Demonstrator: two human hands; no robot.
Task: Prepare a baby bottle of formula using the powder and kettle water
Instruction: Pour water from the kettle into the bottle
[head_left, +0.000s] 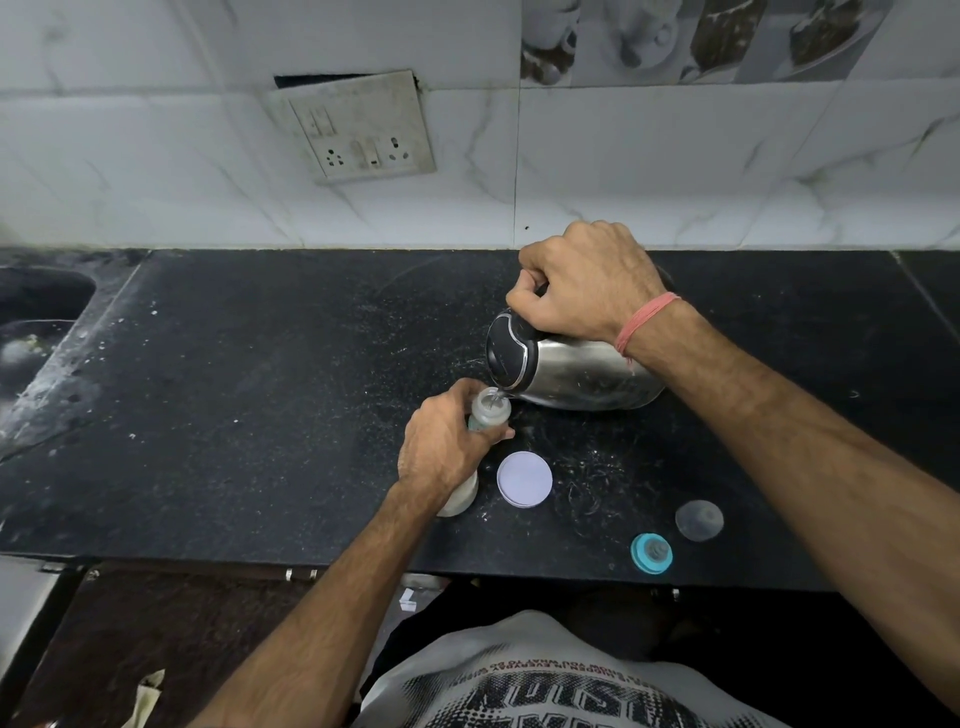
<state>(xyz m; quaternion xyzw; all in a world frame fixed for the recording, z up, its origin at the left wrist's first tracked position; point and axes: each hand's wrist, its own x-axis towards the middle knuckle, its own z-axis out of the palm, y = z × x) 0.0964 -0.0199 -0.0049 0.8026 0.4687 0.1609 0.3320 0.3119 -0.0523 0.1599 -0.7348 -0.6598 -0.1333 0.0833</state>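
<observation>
My right hand (587, 283) grips the handle of a steel kettle (576, 371) with a black lid, tipped over to the left. A thin stream of water runs from its spout into the open mouth of a clear baby bottle (491, 408). My left hand (447, 441) holds that bottle upright around its body on the black counter (260, 389). A white container (460, 499) stands partly hidden under my left wrist. Its round white lid (524, 479) lies flat just right of it. The bottle's teal ring with teat (651, 553) and a clear cap (699, 520) lie at the front right.
A dark sink (36, 312) is sunk into the counter at the far left. A switch and socket plate (358, 130) sits on the tiled wall behind. White specks are scattered over the counter's surface. The counter's front edge runs just in front of my body.
</observation>
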